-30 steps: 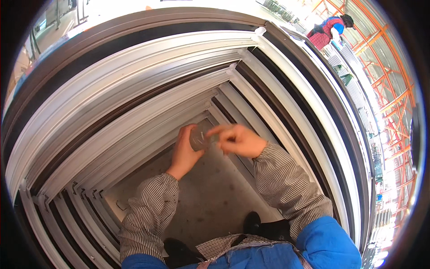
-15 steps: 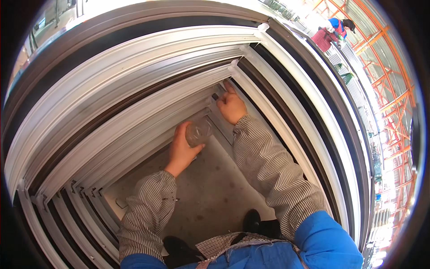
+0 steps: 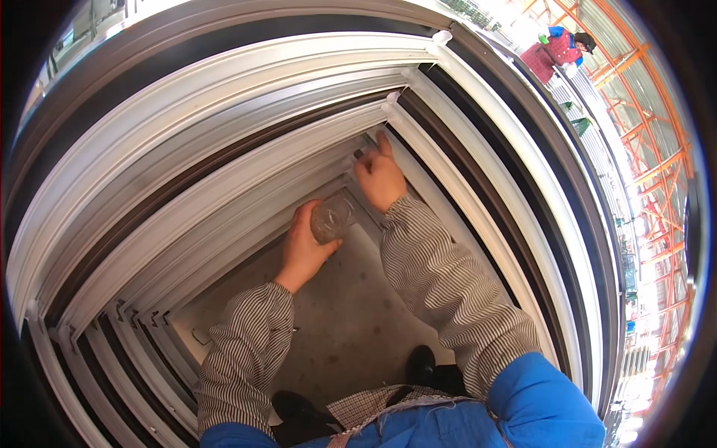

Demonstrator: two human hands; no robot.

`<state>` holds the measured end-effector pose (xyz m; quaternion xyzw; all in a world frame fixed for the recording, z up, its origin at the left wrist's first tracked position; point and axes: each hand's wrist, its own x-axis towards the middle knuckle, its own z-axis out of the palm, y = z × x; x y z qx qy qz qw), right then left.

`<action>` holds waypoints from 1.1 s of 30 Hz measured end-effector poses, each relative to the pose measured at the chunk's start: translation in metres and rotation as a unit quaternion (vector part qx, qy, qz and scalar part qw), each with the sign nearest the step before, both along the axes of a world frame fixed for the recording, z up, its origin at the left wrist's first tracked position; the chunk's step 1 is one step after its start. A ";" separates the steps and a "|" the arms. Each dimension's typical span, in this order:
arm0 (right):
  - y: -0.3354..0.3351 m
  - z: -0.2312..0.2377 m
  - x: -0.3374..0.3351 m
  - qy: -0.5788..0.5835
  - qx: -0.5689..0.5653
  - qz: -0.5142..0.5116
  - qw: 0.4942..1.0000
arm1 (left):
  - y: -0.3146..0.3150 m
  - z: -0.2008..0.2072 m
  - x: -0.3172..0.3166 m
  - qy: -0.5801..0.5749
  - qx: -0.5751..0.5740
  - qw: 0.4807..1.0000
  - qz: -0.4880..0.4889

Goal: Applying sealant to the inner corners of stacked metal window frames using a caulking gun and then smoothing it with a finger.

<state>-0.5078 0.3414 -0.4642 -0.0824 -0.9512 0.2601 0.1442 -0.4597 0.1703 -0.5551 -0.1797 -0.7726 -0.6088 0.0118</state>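
My left hand [image 3: 302, 246] is wrapped round a clear plastic cup-like container [image 3: 332, 220], held tilted above the floor. What the container holds, if anything, I cannot make out. Up at the inner corner of the stacked frames, my right hand [image 3: 381, 179] has its index finger stretched along the inner side of a white frame bar [image 3: 448, 201]. By the thumb of that hand, a small dark-ended piece [image 3: 358, 154] sticks out from the curled fingers; its kind cannot be told. White and brown window-frame-like profiles [image 3: 216, 160] surround both hands.
Dark gaps separate the layered frames, with more bars [image 3: 134, 366] at the lower left. Below lies a grey concrete floor [image 3: 321, 328], where my dark shoes [image 3: 420, 366] stand. A co-worker in a red apron [image 3: 541, 61] is beyond the stack, near orange steelwork [image 3: 635, 56].
My right hand has shifted slightly left, the small dark-ended piece slightly up. The left hand and the container stay nearly in place. The co-worker has turned and changed posture.
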 end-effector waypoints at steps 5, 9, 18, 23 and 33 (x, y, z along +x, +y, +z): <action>0.006 0.002 -0.005 -0.001 -0.001 0.030 1.000 | 0.000 0.000 0.002 0.004 0.006 1.000 0.003; 0.017 0.006 -0.010 -0.007 0.063 0.057 0.996 | 0.002 0.002 0.002 -0.003 -0.009 1.000 0.000; 0.027 -0.002 -0.007 0.020 -0.052 0.064 0.996 | 0.003 0.001 0.003 -0.010 -0.008 1.000 -0.011; 0.020 0.005 -0.011 -0.004 0.065 0.091 0.994 | 0.005 0.000 0.004 0.019 -0.017 1.000 -0.005; -0.006 0.013 -0.019 -0.094 0.080 0.000 0.992 | 0.005 -0.002 0.005 -0.036 -0.037 0.999 -0.011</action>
